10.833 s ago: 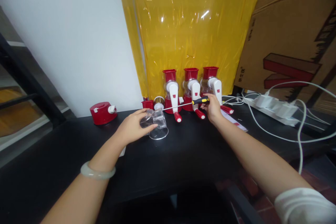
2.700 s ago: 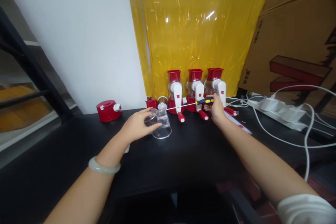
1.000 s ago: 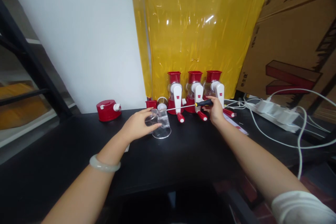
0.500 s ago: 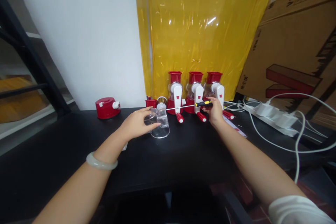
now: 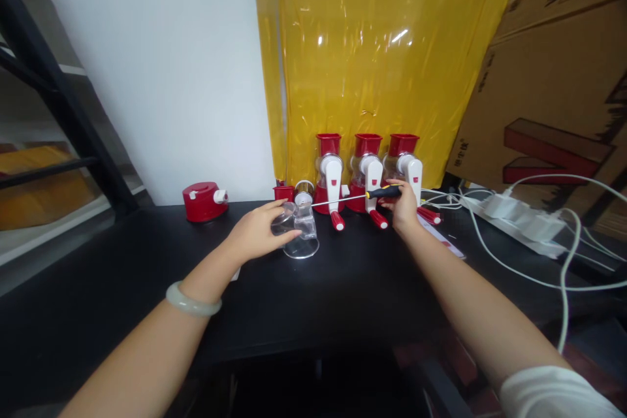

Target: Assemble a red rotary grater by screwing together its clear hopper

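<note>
My left hand point(image 5: 255, 234) grips a clear plastic housing point(image 5: 300, 233) that rests on the black table point(image 5: 318, 294). My right hand point(image 5: 404, 208) holds a screwdriver point(image 5: 363, 196) by its black and yellow handle. Its thin metal shaft runs level to the left, and its tip meets the top of the clear housing. A pale bangle point(image 5: 192, 300) sits on my left wrist.
Three red and white hand-crank grinders point(image 5: 369, 173) stand in a row at the back against a yellow plastic sheet point(image 5: 372, 59). A red base point(image 5: 202, 200) lies at the left. A small red part point(image 5: 283, 192), a white power strip point(image 5: 514, 219) with cables and a cardboard box point(image 5: 553, 98) are also there.
The view has shifted slightly. Both hands keep the same hold and place; the screwdriver stays against the clear housing.
</note>
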Demonstrator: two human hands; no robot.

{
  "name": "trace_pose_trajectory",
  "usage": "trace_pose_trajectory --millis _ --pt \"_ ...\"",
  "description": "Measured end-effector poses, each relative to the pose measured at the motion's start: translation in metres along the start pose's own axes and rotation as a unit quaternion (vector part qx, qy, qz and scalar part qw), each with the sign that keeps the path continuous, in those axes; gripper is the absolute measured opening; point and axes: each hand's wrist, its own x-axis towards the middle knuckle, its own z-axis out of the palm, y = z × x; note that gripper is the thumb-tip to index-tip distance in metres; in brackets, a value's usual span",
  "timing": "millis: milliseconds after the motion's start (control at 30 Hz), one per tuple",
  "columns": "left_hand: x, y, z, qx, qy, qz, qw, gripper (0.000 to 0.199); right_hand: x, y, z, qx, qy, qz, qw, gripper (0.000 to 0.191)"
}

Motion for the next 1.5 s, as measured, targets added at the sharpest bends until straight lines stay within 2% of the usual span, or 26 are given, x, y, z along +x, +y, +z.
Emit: trace_pose_trajectory --millis 133,433,633,867,1067,1167,1367,1500 --pt "-0.0007 -0.0012 0.0001 0.005 -0.002 -0.004 1.000 0.048 0.0015 0.0011 0.0001 -0.010 0.006 -0.010 1.000 0.018" --pt "-0.0024 0.0015 -0.0002 0.015 0.004 -0.001 1.000 0.043 0.0005 0.0001 0.0035 -0.032 0.025 -0.014 0.999 0.016" --pt "-0.0015 -0.0003 0.0013 0.012 0.009 0.002 1.000 0.045 0.0005 0.0003 -0.0010 -0.002 0.000 -0.018 1.000 0.024" --pt "-0.0012 -0.0010 0.0016 0.010 0.006 0.000 1.000 0.046 0.0009 0.0001 -0.0015 -0.015 0.003 -0.018 1.000 0.022" --pt "-0.0002 -0.0016 0.0010 0.005 0.008 -0.003 1.000 0.045 -0.0006 0.0049 -0.0030 -0.031 -0.007 -0.044 0.999 0.036" --pt "0.0010 -0.0044 0.0003 -0.018 0.005 0.008 1.000 0.040 -0.0003 0.0061 -0.0054 -0.041 -0.023 -0.036 0.998 0.040" --pt "0.0013 -0.0068 0.0011 -0.017 0.006 0.012 1.000 0.040 -0.0007 0.0026 -0.0051 -0.018 -0.033 -0.011 0.999 0.024" --pt "0.0005 -0.0053 0.0021 -0.009 0.001 0.007 1.000 0.042 -0.0012 0.0024 -0.0026 -0.004 -0.023 -0.003 1.000 0.030"
